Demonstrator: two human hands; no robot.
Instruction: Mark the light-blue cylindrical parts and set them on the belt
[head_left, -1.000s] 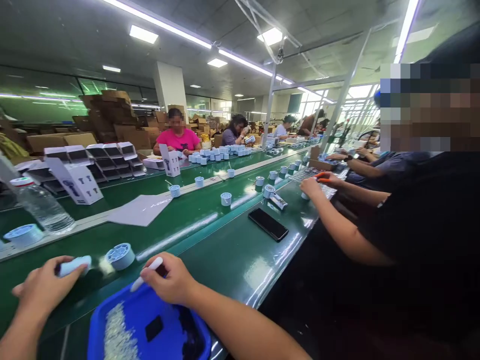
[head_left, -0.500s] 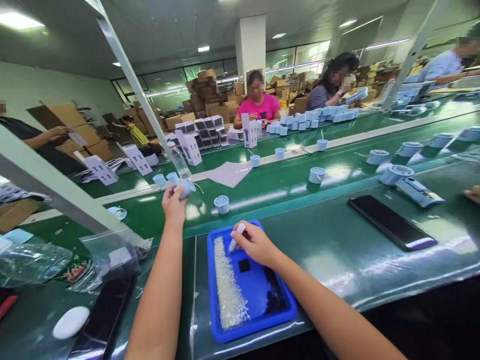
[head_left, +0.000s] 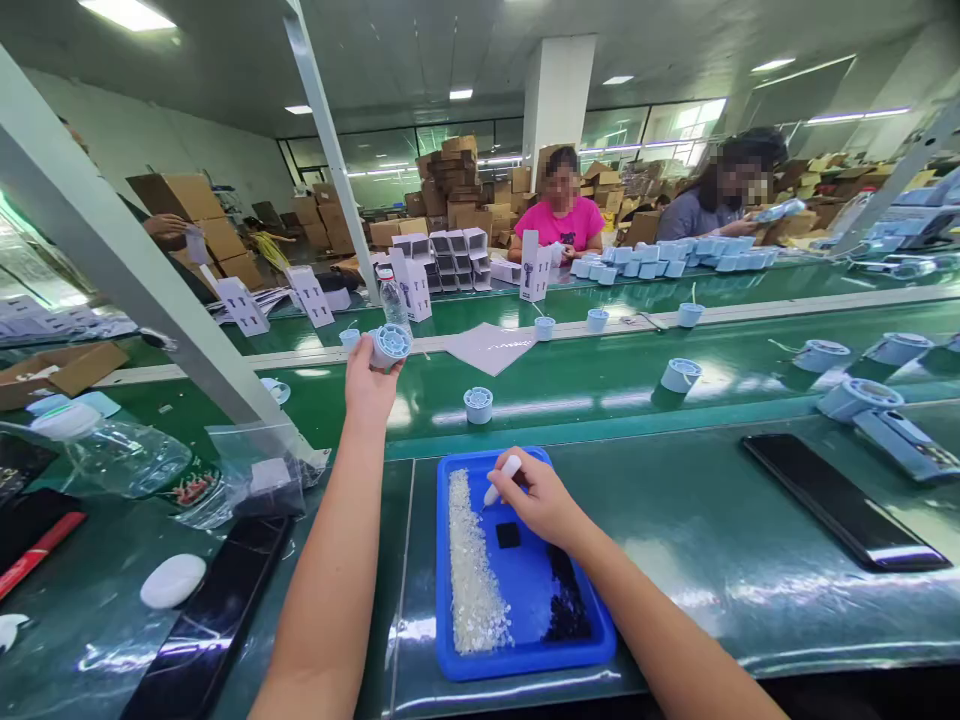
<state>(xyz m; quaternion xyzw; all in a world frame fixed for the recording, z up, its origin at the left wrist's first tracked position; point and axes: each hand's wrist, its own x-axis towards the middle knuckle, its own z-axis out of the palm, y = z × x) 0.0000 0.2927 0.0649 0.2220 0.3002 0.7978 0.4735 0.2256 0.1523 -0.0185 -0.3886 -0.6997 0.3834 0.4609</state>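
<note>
My left hand (head_left: 369,388) is closed around a light blue round plastic housing (head_left: 391,344), raised over the green belt with its spoked face toward me. In my right hand (head_left: 546,500) is a white pen-shaped tool (head_left: 502,479), pinched between thumb and fingers. Its thin tip points down into a blue tray (head_left: 525,664), beside a strip of small clear pieces (head_left: 472,590). The tray also holds a small black square (head_left: 508,535) and a pile of black bits (head_left: 568,605). Another blue housing (head_left: 478,404) stands on the belt beyond the tray.
More housings (head_left: 681,375) are spread along the belt (head_left: 570,385). A black phone (head_left: 840,500) lies at right. To the left are a slanted metal post (head_left: 172,300), a plastic bottle (head_left: 127,455), a white oval object (head_left: 172,581) and a dark flat object (head_left: 210,620). Co-workers sit across the belt.
The camera view has swung left, so the scene sits farther right. My left hand has turned the housing so its spoked face shows. My right hand stays over the tray with the pen-shaped tool.
</note>
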